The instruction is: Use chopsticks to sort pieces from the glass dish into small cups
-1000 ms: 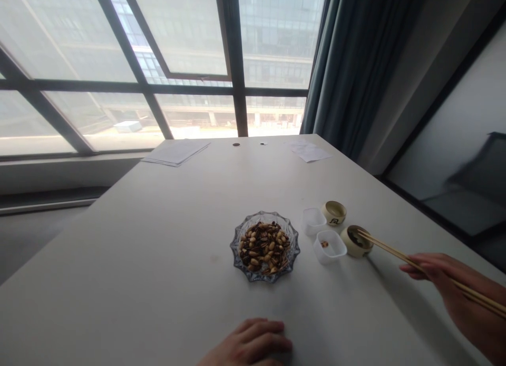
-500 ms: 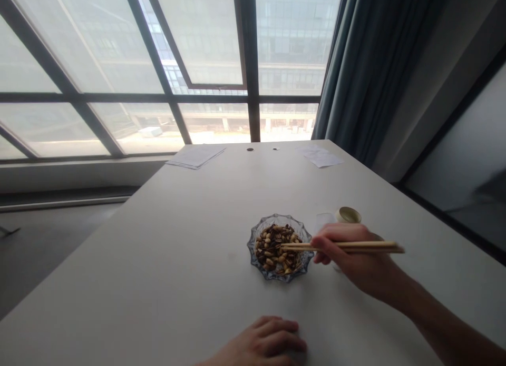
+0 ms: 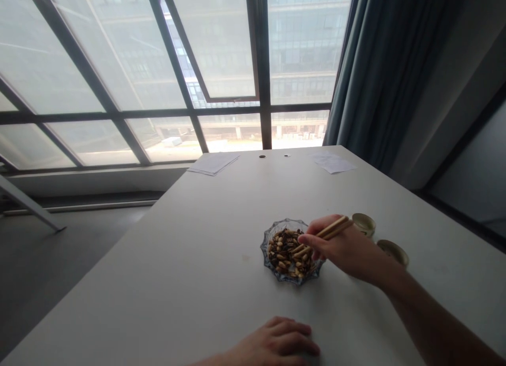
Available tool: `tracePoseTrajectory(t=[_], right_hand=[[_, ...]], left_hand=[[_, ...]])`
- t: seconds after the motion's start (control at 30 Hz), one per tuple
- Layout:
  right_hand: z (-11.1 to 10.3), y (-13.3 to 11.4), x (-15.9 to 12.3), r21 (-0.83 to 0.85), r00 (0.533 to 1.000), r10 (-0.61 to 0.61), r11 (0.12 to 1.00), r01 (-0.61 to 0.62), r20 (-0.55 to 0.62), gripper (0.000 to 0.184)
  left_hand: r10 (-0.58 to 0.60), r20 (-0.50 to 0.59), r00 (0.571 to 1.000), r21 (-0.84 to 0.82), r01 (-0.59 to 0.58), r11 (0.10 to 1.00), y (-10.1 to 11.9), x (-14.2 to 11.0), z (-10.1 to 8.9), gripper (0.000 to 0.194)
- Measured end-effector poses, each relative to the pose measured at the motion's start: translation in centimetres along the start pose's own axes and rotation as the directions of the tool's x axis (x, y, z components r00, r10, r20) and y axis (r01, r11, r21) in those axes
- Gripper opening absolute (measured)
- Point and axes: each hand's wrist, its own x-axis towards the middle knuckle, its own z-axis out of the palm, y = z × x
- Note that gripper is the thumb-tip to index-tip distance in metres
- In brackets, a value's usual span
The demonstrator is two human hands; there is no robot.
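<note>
From the head camera, here's the right hand (image 3: 342,246), reaching in from the lower right with the forearm low over the table, fingers clenched around a pair of wooden chopsticks (image 3: 326,232). The tips dip over a mix of striped sunflower seeds and tan nuts (image 3: 284,255), though whether they're touching, I can't tell! That mix sits in a scalloped glass dish (image 3: 279,278), just under the right hand. The left hand (image 3: 276,343) rests relaxed, palm down, gripping nothing, near the tabletop's close side. Two small cream cups (image 3: 363,224) (image 3: 393,251) stand just right of the hand, any markings too small to read. The white table (image 3: 177,266) runs wide to the dish's left, out to a slanting edge, and far ahead to papers (image 3: 213,164) (image 3: 334,165) by the window (image 3: 221,50).
</note>
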Motion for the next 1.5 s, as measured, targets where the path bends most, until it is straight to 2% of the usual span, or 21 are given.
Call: tracePoseTrajectory(t=[0.1,0.2,0.33,0.5,0.8,0.97,1.27,1.37,1.5], right_hand=[[1.1,0.2,0.5,-0.027,0.999,0.019,0.999,-0.018,0.045,0.032],[1.0,0.6,0.5,-0.082,1.000,0.030,0.996,-0.029,0.007,0.037],[0.1,1.5,0.3,-0.023,0.999,0.045,0.999,-0.045,-0.002,0.037],[0.2,2.2,0.3,0.037,0.999,-0.027,0.999,0.026,0.027,0.040],[1.0,2.4,0.4,0.059,0.998,-0.033,0.998,0.030,0.052,0.036],[1.4,2.1,0.4,0.017,0.998,-0.022,1.000,0.020,0.062,0.039],[1.9,2.3,0.6,0.036,0.999,-0.033,0.999,0.032,0.013,0.044],[0.9,2.0,0.2,0.040,1.000,-0.024,0.999,0.024,-0.013,0.044],[-2.9,1.3,-1.4,0.029,0.992,0.030,0.999,-0.026,-0.126,0.042]], left_hand=[[0.001,0.005,1.000,0.001,-0.001,1.000,-0.1,-0.1,0.0,0.018],[-0.008,0.029,1.000,-0.005,0.008,1.000,0.0,-0.1,-0.3,0.021],[-0.009,0.059,0.998,-0.004,0.009,1.000,0.1,0.0,-0.9,0.019],[-0.030,0.067,0.997,-0.017,0.032,0.999,0.4,0.2,-1.3,0.018],[-0.040,0.038,0.998,-0.064,0.042,0.997,1.0,0.4,-1.7,0.018],[-0.045,0.062,0.997,-0.075,0.049,0.996,1.1,0.3,-1.8,0.019],[-0.044,0.079,0.996,-0.066,0.049,0.997,1.0,0.4,-1.9,0.017],[-0.035,0.083,0.996,-0.078,0.042,0.996,1.0,0.5,-2.0,0.016],[-0.044,0.088,0.995,-0.098,0.052,0.994,1.1,0.5,-2.5,0.019]])
